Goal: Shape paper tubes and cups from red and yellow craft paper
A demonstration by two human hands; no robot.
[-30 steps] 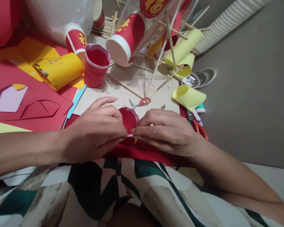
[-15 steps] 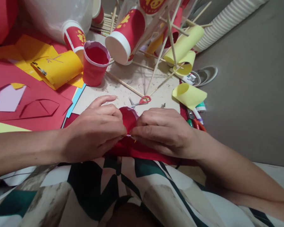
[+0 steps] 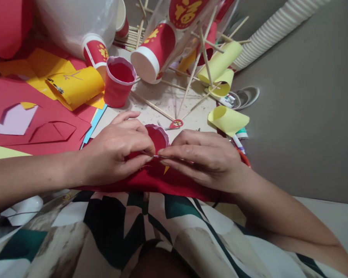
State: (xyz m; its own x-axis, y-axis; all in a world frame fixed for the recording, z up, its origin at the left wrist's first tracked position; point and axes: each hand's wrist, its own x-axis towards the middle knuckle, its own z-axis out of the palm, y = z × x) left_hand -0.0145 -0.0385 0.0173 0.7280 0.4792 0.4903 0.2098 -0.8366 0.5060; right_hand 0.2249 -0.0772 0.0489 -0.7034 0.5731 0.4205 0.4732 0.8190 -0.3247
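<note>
A red cup with a pale pink rim [image 3: 159, 138] stands between my hands, partly hidden by them. My left hand [image 3: 121, 148] pinches the near side of its rim between thumb and forefinger. From the other side my right hand [image 3: 201, 156] grips the same stretch of rim, its fingertips almost touching the left ones. Beyond the cup lies a small pair of scissors with red handles [image 3: 176, 123]. A finished-looking red cup with a pink rim [image 3: 120, 83] stands farther back on the left.
Red paper [image 3: 55, 133] and a rolled orange paper tube [image 3: 78, 87] lie to the left. Bagged printed paper cups [image 3: 155, 52] and a frame of wooden sticks [image 3: 190, 85] stand behind. Yellow paper rolls [image 3: 227, 119] sit at the right, near a grey wall [image 3: 301, 127].
My fingers have risen slightly along the near rim, and more of the cup's red inside shows. The view has shifted a little. Both hands keep their pinch.
</note>
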